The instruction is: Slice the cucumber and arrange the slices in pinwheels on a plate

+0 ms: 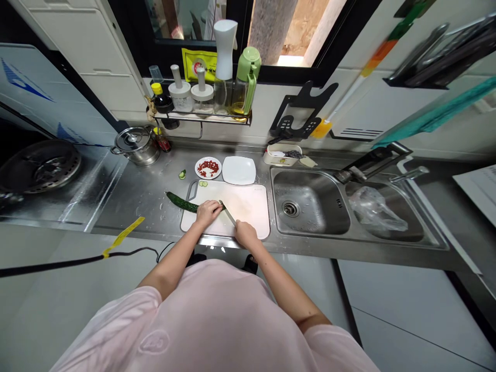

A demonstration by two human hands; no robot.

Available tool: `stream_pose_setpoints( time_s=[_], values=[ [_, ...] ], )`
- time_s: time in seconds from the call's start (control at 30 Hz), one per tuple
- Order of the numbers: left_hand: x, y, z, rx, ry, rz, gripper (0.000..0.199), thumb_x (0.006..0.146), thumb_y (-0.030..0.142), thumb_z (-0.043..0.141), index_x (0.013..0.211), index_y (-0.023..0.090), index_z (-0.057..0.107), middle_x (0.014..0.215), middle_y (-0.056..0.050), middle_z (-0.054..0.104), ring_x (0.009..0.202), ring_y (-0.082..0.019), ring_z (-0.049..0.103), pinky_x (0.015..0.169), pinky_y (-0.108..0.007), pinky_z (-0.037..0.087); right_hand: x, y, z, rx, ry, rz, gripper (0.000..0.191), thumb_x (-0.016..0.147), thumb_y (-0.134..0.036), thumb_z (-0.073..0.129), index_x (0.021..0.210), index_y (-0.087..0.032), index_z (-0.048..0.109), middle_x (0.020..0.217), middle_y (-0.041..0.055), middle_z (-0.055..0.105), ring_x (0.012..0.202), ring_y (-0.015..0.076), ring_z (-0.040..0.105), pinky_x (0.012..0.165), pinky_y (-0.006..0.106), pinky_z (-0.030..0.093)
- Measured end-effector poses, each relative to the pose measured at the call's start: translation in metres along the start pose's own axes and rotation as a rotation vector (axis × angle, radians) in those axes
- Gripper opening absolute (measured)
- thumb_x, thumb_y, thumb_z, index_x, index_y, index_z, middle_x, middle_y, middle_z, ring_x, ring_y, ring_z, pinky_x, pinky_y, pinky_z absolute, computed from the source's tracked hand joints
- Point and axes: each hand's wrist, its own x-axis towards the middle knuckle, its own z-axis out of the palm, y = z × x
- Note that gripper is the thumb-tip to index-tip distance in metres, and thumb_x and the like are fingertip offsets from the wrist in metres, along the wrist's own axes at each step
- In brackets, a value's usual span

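Observation:
A green cucumber [181, 202] lies across the left end of a white plastic cutting board [244, 206], its cut end under my left hand [208, 213]. My curled fingers grip it. My right hand [246, 233] is shut around the handle of a kitchen knife [228, 213], whose blade angles up toward my left fingertips. Its edge is partly hidden by my hands. Two cucumber slices [203, 183] sit at the board's far edge, and a small cucumber piece [182, 174] lies on the steel counter.
A small round plate of chopped red chili [208, 167] and a white square plate [238, 170] stand behind the board. A steel sink [298, 201] lies to the right, a steel pot [136, 145] to the back left, and a shelf of bottles [201, 118] above.

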Motion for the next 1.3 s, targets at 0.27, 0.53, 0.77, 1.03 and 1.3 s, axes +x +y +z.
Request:
stream_pose_setpoints(
  time_s=[0.27, 0.53, 0.77, 1.03, 1.3],
  values=[
    [0.000, 0.001, -0.001, 0.002, -0.004, -0.003, 0.021, 0.090, 0.034, 0.051, 0.090, 0.026, 0.070, 0.094, -0.002, 0.069, 0.089, -0.016, 0.059, 0.076, -0.028, 0.043, -0.005, 0.002, 0.000, 0.003, -0.007, 0.001, 0.026, 0.092, -0.016, 0.036, 0.107, -0.013, 0.057, 0.099, 0.0157, 0.066, 0.092, 0.0235, 0.064, 0.072, 0.029, 0.043],
    [0.000, 0.001, 0.000, 0.006, -0.012, -0.020, 0.021, 0.089, 0.034, 0.051, 0.091, 0.026, 0.070, 0.095, -0.003, 0.069, 0.089, -0.016, 0.059, 0.077, -0.029, 0.042, 0.000, 0.000, -0.002, 0.013, -0.003, -0.002, 0.026, 0.090, -0.016, 0.037, 0.106, -0.013, 0.058, 0.099, 0.0150, 0.066, 0.092, 0.0234, 0.064, 0.072, 0.029, 0.043],
    [0.000, 0.000, 0.000, 0.020, -0.015, -0.020, 0.022, 0.090, 0.036, 0.051, 0.090, 0.026, 0.070, 0.094, -0.003, 0.069, 0.089, -0.016, 0.058, 0.077, -0.029, 0.042, 0.024, -0.016, -0.012, 0.055, 0.027, -0.007, 0.029, 0.089, -0.013, 0.037, 0.108, -0.013, 0.059, 0.103, 0.0157, 0.066, 0.096, 0.0228, 0.063, 0.075, 0.029, 0.044],
    [0.000, 0.001, -0.002, 0.031, -0.005, 0.019, 0.023, 0.090, 0.034, 0.049, 0.091, 0.025, 0.070, 0.094, -0.003, 0.068, 0.089, -0.016, 0.058, 0.076, -0.029, 0.042, 0.029, -0.014, -0.019, 0.092, 0.023, -0.007, 0.029, 0.090, -0.019, 0.038, 0.108, -0.015, 0.060, 0.105, 0.0140, 0.067, 0.097, 0.0235, 0.063, 0.076, 0.029, 0.044],
    [0.000, 0.000, 0.000, 0.032, 0.004, 0.031, 0.022, 0.090, 0.034, 0.049, 0.090, 0.024, 0.069, 0.093, -0.003, 0.068, 0.087, -0.016, 0.058, 0.077, -0.029, 0.042, 0.007, -0.002, -0.017, 0.058, -0.021, 0.006, 0.029, 0.091, -0.020, 0.038, 0.108, -0.015, 0.061, 0.105, 0.0143, 0.066, 0.096, 0.0228, 0.063, 0.075, 0.028, 0.043]
  ],
)
